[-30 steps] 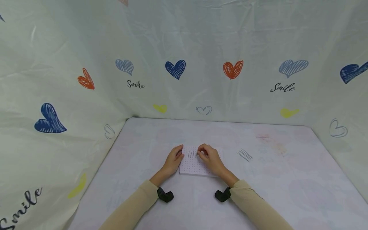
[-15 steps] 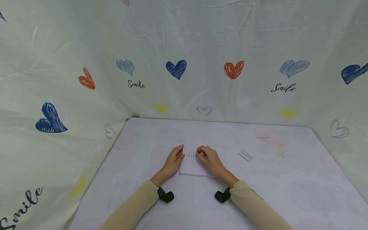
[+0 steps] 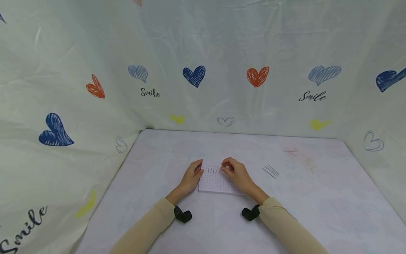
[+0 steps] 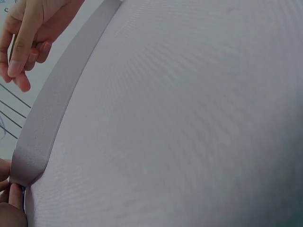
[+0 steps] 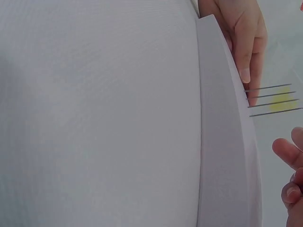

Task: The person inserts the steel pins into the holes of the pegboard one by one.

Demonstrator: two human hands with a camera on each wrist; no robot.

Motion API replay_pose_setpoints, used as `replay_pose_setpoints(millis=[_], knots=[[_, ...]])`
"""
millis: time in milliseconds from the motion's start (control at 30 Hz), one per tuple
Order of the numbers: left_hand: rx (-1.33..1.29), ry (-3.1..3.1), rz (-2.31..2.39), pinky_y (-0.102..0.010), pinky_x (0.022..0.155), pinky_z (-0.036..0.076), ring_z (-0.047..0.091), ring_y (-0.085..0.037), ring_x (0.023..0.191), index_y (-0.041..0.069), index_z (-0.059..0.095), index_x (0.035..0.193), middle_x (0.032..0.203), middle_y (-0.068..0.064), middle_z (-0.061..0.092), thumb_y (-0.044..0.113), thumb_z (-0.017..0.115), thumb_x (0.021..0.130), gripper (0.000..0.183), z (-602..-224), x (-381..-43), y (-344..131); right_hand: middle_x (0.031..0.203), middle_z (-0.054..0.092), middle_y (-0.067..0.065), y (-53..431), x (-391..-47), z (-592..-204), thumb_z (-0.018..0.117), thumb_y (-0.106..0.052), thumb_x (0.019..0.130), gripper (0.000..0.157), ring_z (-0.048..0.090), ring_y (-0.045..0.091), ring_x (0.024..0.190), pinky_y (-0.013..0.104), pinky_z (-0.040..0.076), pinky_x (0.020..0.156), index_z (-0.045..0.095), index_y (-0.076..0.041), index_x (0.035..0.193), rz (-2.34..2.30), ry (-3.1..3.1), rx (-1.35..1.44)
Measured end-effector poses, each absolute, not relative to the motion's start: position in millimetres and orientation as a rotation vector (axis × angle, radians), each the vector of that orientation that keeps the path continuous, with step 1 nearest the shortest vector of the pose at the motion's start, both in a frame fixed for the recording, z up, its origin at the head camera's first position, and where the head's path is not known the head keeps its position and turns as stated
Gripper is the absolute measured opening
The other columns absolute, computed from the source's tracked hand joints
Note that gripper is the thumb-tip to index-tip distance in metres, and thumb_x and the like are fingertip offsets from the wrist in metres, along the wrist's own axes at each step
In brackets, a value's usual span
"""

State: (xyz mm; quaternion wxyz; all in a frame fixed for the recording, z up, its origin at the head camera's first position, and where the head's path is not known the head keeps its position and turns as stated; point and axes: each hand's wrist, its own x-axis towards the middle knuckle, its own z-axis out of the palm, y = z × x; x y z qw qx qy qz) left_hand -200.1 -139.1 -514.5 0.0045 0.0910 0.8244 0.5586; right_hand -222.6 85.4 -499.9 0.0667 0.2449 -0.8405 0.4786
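Observation:
A white board (image 3: 215, 185) dotted with small holes lies on the table. Several thin dark sticks (image 5: 272, 103) stand upright in a row along its far left part. At the board's left edge my left hand (image 3: 190, 176) grips it, thumb over the near side and fingers round the edge. My right hand (image 3: 238, 174) hovers over the far right part, just right of the last stick. Its thumb and fingers are loosely bent and apart, with no stick seen between them in the right wrist view.
Several loose thin sticks (image 3: 270, 171) lie side by side on the white table (image 3: 304, 197), right of the board. A pale curtain (image 3: 222, 42) printed with hearts hangs behind and to the sides. A reddish stain (image 3: 298, 155) marks the table at the back right.
My right hand has let go of a stick, which now stands at the right end of the row, and has shifted a little right. My left hand has stayed at the board's edge.

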Motion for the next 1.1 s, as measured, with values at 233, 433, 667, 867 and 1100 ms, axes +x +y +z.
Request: replay_pose_setpoints(millis=[233,433,667,867,1100], knots=[[0.285,2.601,1.725,-0.043,0.114,0.037,0.041,-0.037,0.138,-0.009,0.033,0.149,0.149,-0.027,0.037,-0.001,0.047,0.103,0.048,-514.7,-200.0,-138.4,0.094,0.067,0.002,105.7,-223.3,-495.8,0.069,-0.007,0.094,0.016,0.049,0.017,0.08,0.022,0.04,0.063,0.069,-0.003,0.109,1.453,-2.558,0.639],[0.282,2.599,1.726,-0.042,0.114,0.037,0.041,-0.037,0.138,-0.009,0.034,0.149,0.149,-0.026,0.038,-0.001,0.047,0.103,0.048,-515.1,-200.5,-138.8,0.094,0.067,0.004,124.0,-225.2,-494.2,0.07,-0.009,0.094,0.014,0.048,0.019,0.08,0.022,0.038,0.063,0.07,-0.005,0.107,1.414,-2.6,0.537],[0.313,2.587,1.756,-0.041,0.114,0.036,0.04,-0.037,0.138,-0.01,0.034,0.148,0.149,-0.027,0.038,-0.002,0.047,0.103,0.048,-518.8,-203.0,-140.2,0.083,0.062,0.003,147.9,-228.6,-496.0,0.072,-0.009,0.092,0.01,0.045,0.017,0.073,0.023,0.033,0.058,0.071,-0.006,0.102,1.334,-2.616,0.435],[0.315,2.599,1.75,-0.04,0.114,0.036,0.039,-0.036,0.139,-0.009,0.035,0.148,0.148,-0.027,0.038,-0.002,0.048,0.103,0.048,-521.0,-203.5,-141.2,0.072,0.048,0.003,170.1,-228.8,-497.7,0.073,-0.01,0.092,0.009,0.041,0.018,0.068,0.024,0.03,0.054,0.071,-0.002,0.097,1.261,-2.644,0.331],[0.326,2.593,1.759,-0.04,0.115,0.036,0.039,-0.037,0.139,-0.01,0.034,0.148,0.148,-0.027,0.037,-0.002,0.048,0.103,0.048,-521.5,-204.8,-142.1,0.078,0.054,0.006,193.8,-226.8,-499.8,0.074,-0.01,0.091,0.012,0.044,0.02,0.073,0.024,0.035,0.057,0.071,0.001,0.096,1.187,-2.67,0.24]])
